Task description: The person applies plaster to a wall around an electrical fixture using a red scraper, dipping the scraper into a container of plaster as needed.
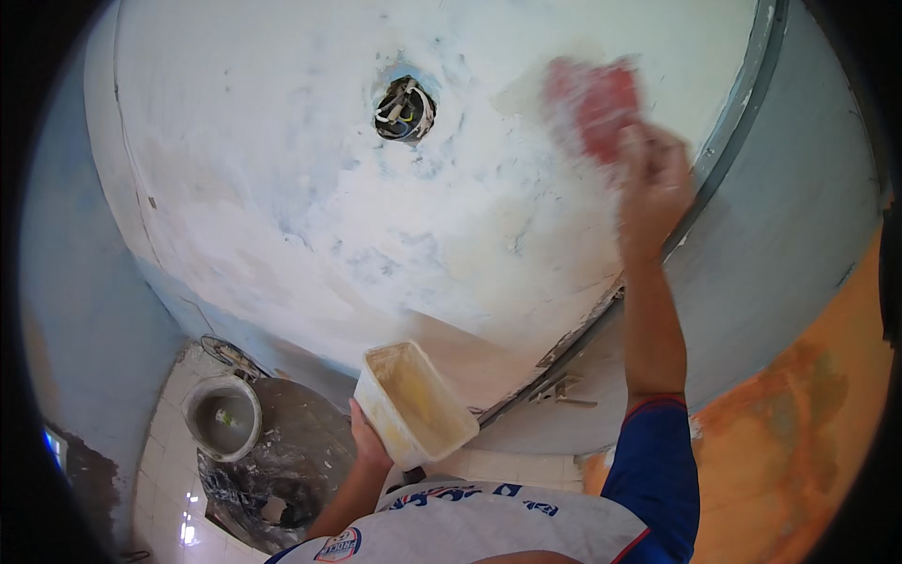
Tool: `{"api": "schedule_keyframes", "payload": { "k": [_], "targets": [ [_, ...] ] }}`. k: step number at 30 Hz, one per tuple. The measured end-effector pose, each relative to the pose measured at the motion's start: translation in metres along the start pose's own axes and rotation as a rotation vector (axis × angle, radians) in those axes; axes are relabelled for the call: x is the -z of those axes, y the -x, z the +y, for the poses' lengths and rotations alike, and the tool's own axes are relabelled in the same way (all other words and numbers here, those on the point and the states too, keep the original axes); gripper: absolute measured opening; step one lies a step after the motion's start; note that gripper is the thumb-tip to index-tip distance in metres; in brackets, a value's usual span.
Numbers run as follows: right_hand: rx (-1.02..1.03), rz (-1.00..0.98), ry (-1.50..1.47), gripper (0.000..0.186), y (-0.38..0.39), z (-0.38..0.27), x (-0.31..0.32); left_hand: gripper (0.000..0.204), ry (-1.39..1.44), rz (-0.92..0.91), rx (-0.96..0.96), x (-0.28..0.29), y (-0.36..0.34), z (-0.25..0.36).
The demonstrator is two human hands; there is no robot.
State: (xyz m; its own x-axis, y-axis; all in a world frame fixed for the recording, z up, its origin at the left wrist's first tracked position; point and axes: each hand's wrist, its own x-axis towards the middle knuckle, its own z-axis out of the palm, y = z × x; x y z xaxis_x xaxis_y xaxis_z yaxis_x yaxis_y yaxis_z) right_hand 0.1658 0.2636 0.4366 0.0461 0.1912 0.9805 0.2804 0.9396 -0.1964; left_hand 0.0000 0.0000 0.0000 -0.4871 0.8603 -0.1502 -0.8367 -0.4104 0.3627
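Observation:
Up at the right, my right hand (656,174) is closed on a red putty spreader (601,108), smeared by motion. The spreader lies against or very near the white, patchy wall (357,226); I cannot tell if it touches. Low in the middle, my left hand (368,440) grips the side of a tilted, off-white rectangular tub (383,418). Pale, yellowish residue coats the tub's inside. Left of the spreader, a round hole (406,109) in the wall shows loose wires.
A grey bucket (191,414) with a grey liquid stands at lower left, beside a stained dark sheet (310,428) on the tiled floor. A dark frame edge (723,160) bounds the wall at right, with a door handle (568,390) below. Orange patches (770,451) colour the far-right surface.

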Motion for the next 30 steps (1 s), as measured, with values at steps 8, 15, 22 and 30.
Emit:
{"api": "schedule_keyframes", "payload": {
  "k": [8,15,22,30],
  "targets": [
    [-0.172,-0.202,-0.387,0.016,0.009,-0.015,0.007,0.074,0.079,0.041,-0.026,-0.033,0.000,0.023],
    [-0.003,0.111,-0.489,0.014,-0.034,0.001,0.037,0.072,0.081,0.060,-0.128,-0.050,-0.015,0.019],
    [0.015,-0.045,-0.006,0.014,-0.052,0.007,0.029,0.072,0.121,0.082,-0.110,-0.059,-0.023,0.013],
    [0.299,-0.299,-0.043,0.012,-0.040,-0.003,0.009,0.074,0.088,0.045,-0.036,-0.051,-0.039,0.026]
  ]
}}
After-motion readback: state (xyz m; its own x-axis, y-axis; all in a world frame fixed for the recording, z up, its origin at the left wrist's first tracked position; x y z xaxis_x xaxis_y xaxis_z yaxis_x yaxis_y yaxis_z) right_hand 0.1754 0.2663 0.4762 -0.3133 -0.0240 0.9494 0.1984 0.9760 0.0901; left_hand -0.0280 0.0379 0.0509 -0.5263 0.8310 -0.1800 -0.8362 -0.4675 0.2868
